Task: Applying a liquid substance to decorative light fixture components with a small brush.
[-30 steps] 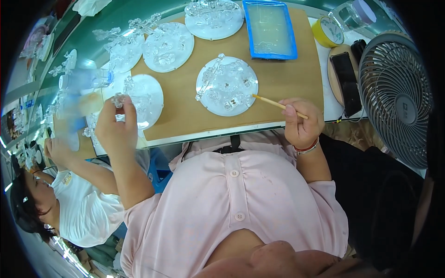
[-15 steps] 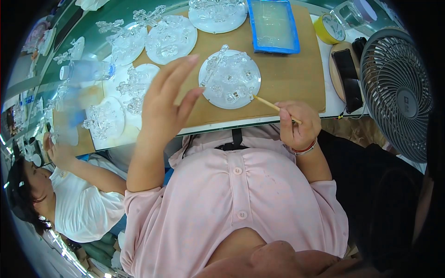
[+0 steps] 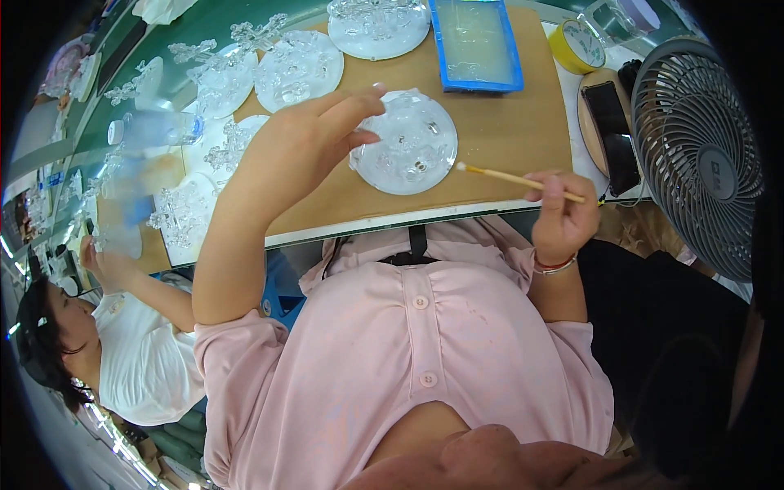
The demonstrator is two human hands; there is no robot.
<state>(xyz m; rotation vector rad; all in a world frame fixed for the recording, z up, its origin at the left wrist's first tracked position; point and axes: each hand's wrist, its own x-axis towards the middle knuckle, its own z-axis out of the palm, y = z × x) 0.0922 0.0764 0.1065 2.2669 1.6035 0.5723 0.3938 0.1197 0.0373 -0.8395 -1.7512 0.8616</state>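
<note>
A round clear disc (image 3: 406, 175) carrying small transparent parts lies on the brown board in front of me. My left hand (image 3: 331, 129) is at the disc's upper left edge, thumb and fingers apart and curved. Its fingers hide part of that edge, and I make out nothing gripped in them. In my right hand (image 3: 563, 208) is a thin brush (image 3: 514, 177) with a pale wooden handle, pinched between thumb and fingers. The brush tip points left, just off the disc's right side, apart from it.
Behind stands a blue-rimmed tray (image 3: 516, 69). More clear discs with parts (image 3: 300, 69) lie left and at the back. At right are yellow tape (image 3: 576, 46), a dark phone-like object (image 3: 611, 135) and a fan (image 3: 702, 163). A bottle (image 3: 155, 126) and a co-worker (image 3: 139, 351) are left.
My left hand has moved right, onto the disc's upper left edge. My right hand has drawn the brush right, away from the disc. The upright clear part on the disc no longer shows.
</note>
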